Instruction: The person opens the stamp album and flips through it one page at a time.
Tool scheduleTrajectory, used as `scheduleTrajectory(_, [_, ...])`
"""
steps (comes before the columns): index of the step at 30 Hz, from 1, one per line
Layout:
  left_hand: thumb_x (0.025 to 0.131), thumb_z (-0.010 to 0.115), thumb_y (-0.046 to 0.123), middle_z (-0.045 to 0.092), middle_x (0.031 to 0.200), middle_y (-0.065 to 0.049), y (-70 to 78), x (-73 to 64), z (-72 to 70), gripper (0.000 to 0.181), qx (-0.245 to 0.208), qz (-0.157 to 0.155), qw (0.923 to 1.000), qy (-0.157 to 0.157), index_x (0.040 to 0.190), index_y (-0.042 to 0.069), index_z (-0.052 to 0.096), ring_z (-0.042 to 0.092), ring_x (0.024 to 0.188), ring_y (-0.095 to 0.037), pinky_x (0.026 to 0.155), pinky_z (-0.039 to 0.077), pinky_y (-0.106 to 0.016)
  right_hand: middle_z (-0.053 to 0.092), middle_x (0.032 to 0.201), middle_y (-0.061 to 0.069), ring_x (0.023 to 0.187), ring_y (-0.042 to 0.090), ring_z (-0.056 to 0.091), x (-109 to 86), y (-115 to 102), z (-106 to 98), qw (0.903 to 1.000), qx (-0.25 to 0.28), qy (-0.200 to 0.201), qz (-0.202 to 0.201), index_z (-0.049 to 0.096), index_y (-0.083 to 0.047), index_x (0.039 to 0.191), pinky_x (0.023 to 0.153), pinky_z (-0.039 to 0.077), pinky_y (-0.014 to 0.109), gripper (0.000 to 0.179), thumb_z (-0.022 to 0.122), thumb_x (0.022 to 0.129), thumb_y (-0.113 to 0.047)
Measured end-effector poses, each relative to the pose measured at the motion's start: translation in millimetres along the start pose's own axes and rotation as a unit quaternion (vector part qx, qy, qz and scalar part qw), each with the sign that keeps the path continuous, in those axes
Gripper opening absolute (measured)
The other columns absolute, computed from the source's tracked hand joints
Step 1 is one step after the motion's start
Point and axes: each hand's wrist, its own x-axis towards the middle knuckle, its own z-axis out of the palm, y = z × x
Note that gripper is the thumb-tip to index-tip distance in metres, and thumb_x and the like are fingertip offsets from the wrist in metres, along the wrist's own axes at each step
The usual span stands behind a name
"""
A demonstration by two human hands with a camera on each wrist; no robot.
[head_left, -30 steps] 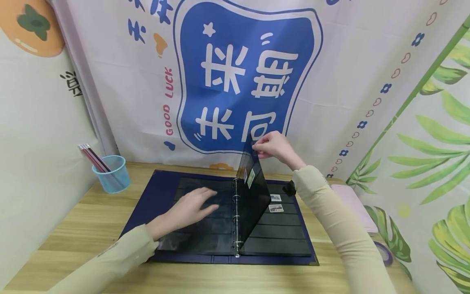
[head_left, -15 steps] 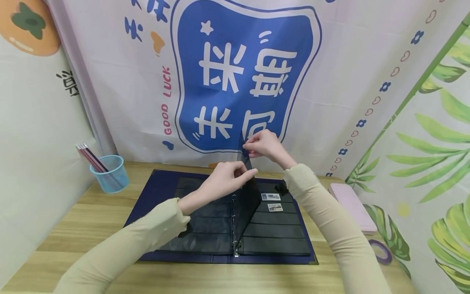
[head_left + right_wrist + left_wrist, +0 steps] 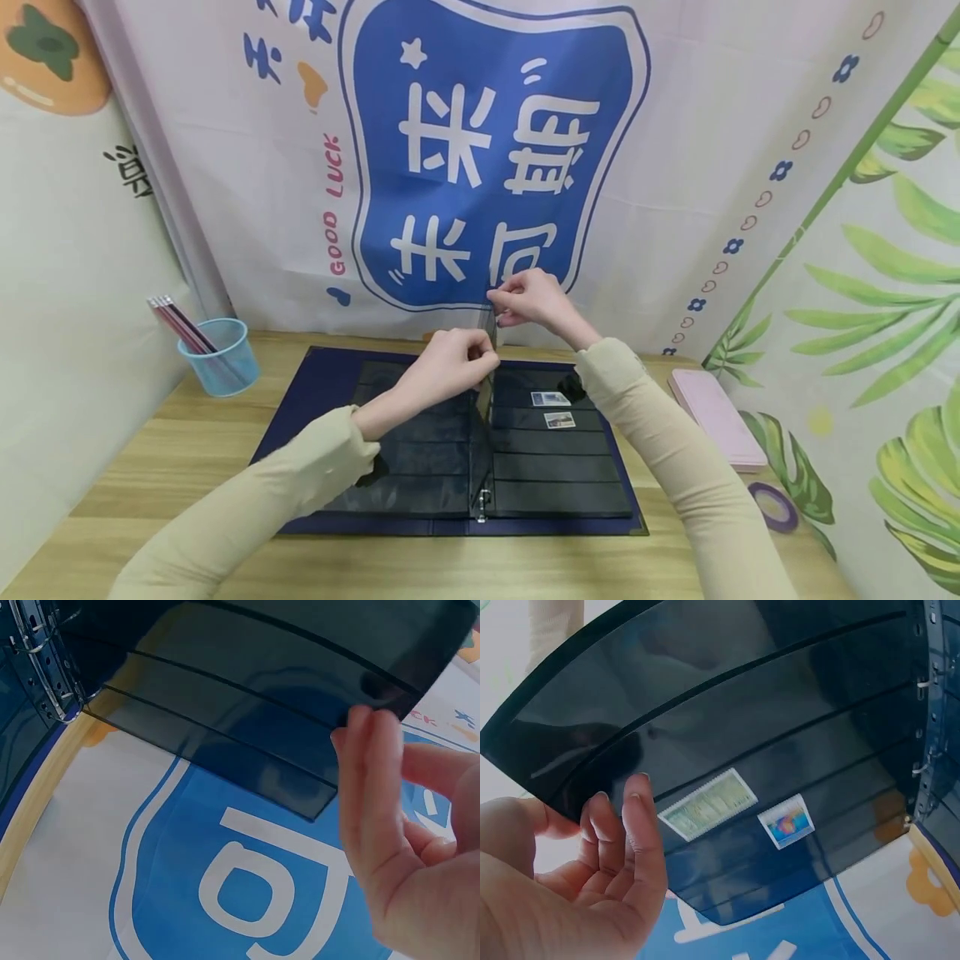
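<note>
A dark blue stamp album [image 3: 296, 408] lies spread on the table, and one black stock page [image 3: 780, 697] stands nearly upright from its ring binding [image 3: 482, 500]. My left hand [image 3: 450, 362] pinches the page's free edge, with the fingers on the near face in the left wrist view. Farther up that edge, my right hand [image 3: 536, 300] pinches the page between thumb and fingers. On the raised page are a long greenish stamp [image 3: 709, 804] and a small colourful stamp [image 3: 787, 822]. Two more stamps, one bluish [image 3: 551, 399] and one below it [image 3: 559, 420], sit in the right-hand page.
At the left back stands a blue mesh cup [image 3: 222, 358] with several pencils [image 3: 183, 327]. A pink box [image 3: 716, 419] and a purple tape roll [image 3: 773, 507] lie at the right. Behind the table hangs a printed cloth [image 3: 262, 208].
My left hand has risen from over the left page to grip the raised page's edge. The page has swung leftward to nearly upright, with my right hand moving along with it.
</note>
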Motion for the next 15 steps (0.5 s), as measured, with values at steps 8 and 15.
scheduleTrajectory(8, [0.092,0.052,0.012,0.05,0.06,0.002,-23.0,-16.5,-20.6,0.018,0.029,-0.019,0.999,0.027,0.078,0.013,0.063,0.045,0.052,-0.013,0.058,0.038,-0.028,0.075,0.106,0.017,0.083,0.021,0.075,-8.8,28,1,0.9992,-0.024,0.019,-0.025,0.07,-0.004,0.115,0.073,0.062,0.032,0.028,0.057,0.101,-0.025])
scheduleTrajectory(15, [0.092,0.053,0.012,0.054,0.062,0.0,-48.5,-34.0,-41.1,0.016,0.042,-0.062,0.9965,0.037,0.083,0.009,0.065,0.049,0.055,-0.015,0.058,0.04,-0.028,0.075,0.107,0.016,0.095,0.027,0.072,-19.9,85,10,0.9852,-0.134,0.054,-0.092,0.07,0.0,0.115,0.085,0.058,0.04,0.03,0.058,0.099,-0.022])
